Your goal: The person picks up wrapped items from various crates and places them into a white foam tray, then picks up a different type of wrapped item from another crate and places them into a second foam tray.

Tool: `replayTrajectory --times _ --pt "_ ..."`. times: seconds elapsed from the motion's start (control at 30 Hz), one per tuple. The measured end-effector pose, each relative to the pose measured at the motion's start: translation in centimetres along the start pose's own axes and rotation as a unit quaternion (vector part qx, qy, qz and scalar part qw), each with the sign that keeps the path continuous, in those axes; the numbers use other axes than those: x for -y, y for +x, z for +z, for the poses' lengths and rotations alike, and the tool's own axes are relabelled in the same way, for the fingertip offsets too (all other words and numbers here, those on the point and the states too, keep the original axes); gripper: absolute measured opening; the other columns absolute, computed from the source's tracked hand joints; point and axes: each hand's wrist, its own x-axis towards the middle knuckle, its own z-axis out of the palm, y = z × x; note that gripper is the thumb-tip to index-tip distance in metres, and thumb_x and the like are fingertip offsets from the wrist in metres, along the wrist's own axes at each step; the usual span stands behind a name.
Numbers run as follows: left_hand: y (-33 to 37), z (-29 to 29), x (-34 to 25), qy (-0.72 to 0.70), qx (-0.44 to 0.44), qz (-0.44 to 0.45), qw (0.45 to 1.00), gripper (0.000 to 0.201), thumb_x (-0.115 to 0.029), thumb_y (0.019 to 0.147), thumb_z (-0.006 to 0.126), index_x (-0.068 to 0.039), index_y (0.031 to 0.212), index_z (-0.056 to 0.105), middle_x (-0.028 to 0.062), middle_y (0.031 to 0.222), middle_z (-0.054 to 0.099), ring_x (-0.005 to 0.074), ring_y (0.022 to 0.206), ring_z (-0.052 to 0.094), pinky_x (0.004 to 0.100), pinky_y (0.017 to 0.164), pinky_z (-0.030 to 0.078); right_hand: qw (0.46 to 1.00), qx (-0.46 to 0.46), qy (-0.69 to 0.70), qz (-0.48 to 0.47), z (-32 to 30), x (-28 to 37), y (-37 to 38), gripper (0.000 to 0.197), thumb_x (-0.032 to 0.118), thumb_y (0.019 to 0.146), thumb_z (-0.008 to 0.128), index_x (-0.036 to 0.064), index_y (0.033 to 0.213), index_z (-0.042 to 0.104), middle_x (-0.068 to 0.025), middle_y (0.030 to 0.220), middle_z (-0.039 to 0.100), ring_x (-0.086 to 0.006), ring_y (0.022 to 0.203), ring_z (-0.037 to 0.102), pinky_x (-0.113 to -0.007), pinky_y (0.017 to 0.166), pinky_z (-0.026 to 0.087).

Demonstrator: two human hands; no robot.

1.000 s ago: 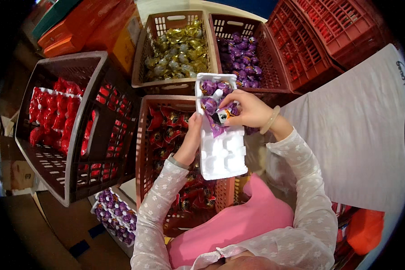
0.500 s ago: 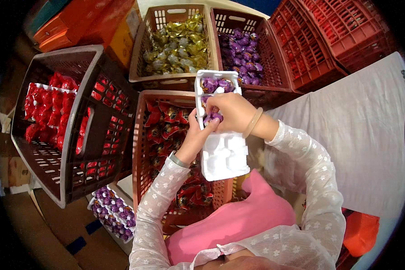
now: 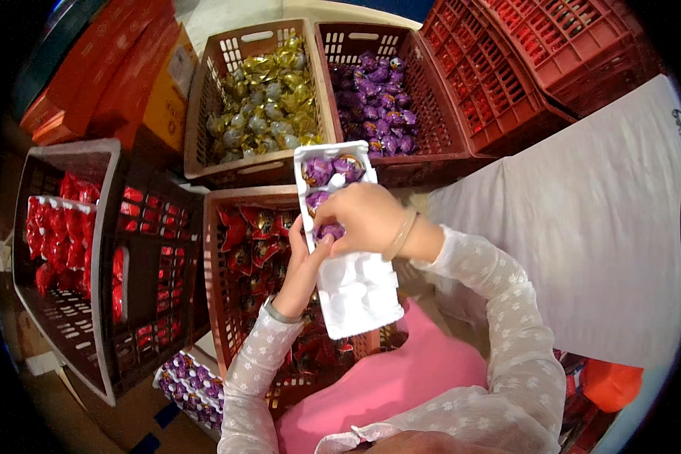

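A white moulded tray (image 3: 358,299) is held up in front of me, over a crate of red-wrapped sweets (image 3: 242,261). Its far cups hold several purple foil-wrapped sweets (image 3: 319,171); the near cups show bare white. My left hand (image 3: 301,274) is closed on the tray's left side, its thumb over the inside beside a purple sweet (image 3: 328,229). Bent over the middle of the tray, my right hand (image 3: 371,218) has its fingers closed at that same sweet. The right hand hides part of the tray's middle cups.
Behind the tray stand a crate of gold-wrapped sweets (image 3: 268,113) and a crate of purple sweets (image 3: 374,106). A tilted dark crate (image 3: 110,272) with red sweets is at the left. Filled purple trays (image 3: 193,390) lie below it. White cloth (image 3: 567,219) covers the right; red crates (image 3: 492,83) stand beyond.
The view has shifted, so the crates sit lower and further left. Both hands keep their places on the tray, and the right hand stays at the same purple sweet.
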Motion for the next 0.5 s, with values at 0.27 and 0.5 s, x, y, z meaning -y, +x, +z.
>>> replayTrajectory --times 0.27,0.5 --pt "-0.8 -0.4 -1.5 0.006 -0.013 -0.036 0.999 0.07 -0.022 0.095 0.053 -0.004 0.146 0.009 0.0129 0.144 0.027 0.0222 0.132 0.031 0.0356 0.109 0.025 0.926 -0.172 0.179 0.283 -4.9 -16.7 8.7 0.027 0.029 0.089 0.058 0.005 0.092 0.071 -0.0093 0.076 0.07 -0.0172 0.064 0.067 -0.033 0.064 0.053" --pt "-0.4 0.4 -1.7 0.033 -0.037 -0.089 0.995 0.086 -0.029 0.089 0.06 -0.002 0.147 0.003 0.0157 0.147 0.022 0.0248 0.136 0.022 0.0381 0.112 0.016 0.915 -0.059 -0.018 0.399 4.7 -32.2 15.3 0.03 0.019 0.08 0.058 0.0011 0.101 0.07 -0.0242 0.105 0.065 -0.0363 0.1 0.064 -0.04 0.086 0.051"
